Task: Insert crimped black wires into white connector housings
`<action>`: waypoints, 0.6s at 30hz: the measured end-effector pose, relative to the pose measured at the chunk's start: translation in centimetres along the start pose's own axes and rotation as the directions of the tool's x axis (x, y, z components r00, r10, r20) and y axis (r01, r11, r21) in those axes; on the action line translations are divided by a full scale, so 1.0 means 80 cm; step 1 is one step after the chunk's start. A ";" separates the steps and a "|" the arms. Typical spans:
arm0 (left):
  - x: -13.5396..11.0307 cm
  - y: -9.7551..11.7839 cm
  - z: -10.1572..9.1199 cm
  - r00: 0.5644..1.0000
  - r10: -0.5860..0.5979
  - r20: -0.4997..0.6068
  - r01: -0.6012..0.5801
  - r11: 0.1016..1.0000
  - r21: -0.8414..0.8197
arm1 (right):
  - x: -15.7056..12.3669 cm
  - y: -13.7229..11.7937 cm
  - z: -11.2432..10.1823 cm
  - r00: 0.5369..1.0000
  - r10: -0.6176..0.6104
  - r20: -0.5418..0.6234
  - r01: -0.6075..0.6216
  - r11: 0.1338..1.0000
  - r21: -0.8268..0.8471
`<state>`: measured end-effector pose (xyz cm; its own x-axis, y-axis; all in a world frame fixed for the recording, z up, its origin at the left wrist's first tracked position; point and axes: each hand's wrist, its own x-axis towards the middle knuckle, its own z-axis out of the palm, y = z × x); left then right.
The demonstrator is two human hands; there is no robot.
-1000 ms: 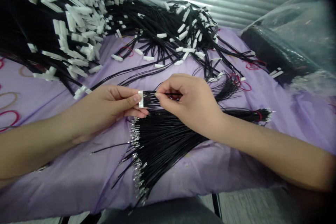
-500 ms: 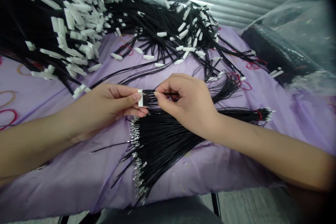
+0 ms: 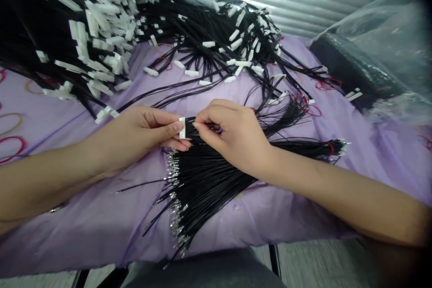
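Pinching a white connector [image 3: 182,128], the left hand [image 3: 145,129] is near the right hand [image 3: 236,137], which pinches black wire [image 3: 191,124], I see, with a fanned wire bundle [image 3: 212,177] below both.

"How many hands do you count?"
"Two: one left hand [image 3: 148,128], one right hand [image 3: 236,137]."
"White connectors?"
"One held connector [image 3: 182,128]. The piled connectors [image 3: 96,33] at ten and twelve o'clock overlap too much to count; dozens show."
"Wires?"
"One fanned bundle [image 3: 209,180] toward six, strands uncountable."
"Bands around it?"
"One red band [image 3: 331,147], at three."
"Bags?"
"One plastic bag [image 3: 381,54], toward two."
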<state>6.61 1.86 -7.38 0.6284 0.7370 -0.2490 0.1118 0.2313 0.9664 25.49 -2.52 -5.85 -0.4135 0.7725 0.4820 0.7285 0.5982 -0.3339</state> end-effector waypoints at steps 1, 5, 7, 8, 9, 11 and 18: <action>0.001 0.002 0.000 1.000 -0.008 0.001 0.008 0.999 -0.037 | 0.001 -0.002 -0.005 1.000 -0.020 0.009 0.020 0.999 -0.049; 0.007 0.008 -0.001 0.999 0.020 -0.041 -0.027 0.981 -0.192 | -0.001 -0.020 -0.027 0.994 -0.110 -0.022 0.100 0.956 -0.276; 0.010 0.008 -0.002 0.997 0.040 -0.071 -0.056 0.970 -0.235 | -0.005 -0.027 -0.031 0.993 -0.083 0.080 0.103 0.948 -0.302; 0.011 0.008 -0.003 0.996 0.041 -0.082 -0.060 0.967 -0.249 | -0.007 -0.029 -0.030 0.985 -0.045 0.167 0.096 0.944 -0.317; 0.012 0.008 -0.004 0.995 0.037 -0.096 -0.061 0.964 -0.257 | -0.008 -0.029 -0.027 0.968 0.004 0.253 0.086 0.935 -0.343; 0.013 0.007 -0.004 0.992 0.028 -0.122 -0.059 0.964 -0.260 | -0.008 -0.027 -0.019 0.923 0.085 0.374 0.070 0.921 -0.382; 0.008 0.007 -0.004 0.995 0.043 -0.092 -0.064 0.971 -0.232 | 0.002 -0.014 -0.025 0.836 0.140 0.531 -0.102 0.990 -0.100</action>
<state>6.84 2.64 -6.98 0.5588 0.8018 -0.2119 -0.1101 0.3250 0.9393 25.68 -3.51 -3.81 -0.5339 0.8424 -0.0735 0.8177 0.4923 -0.2984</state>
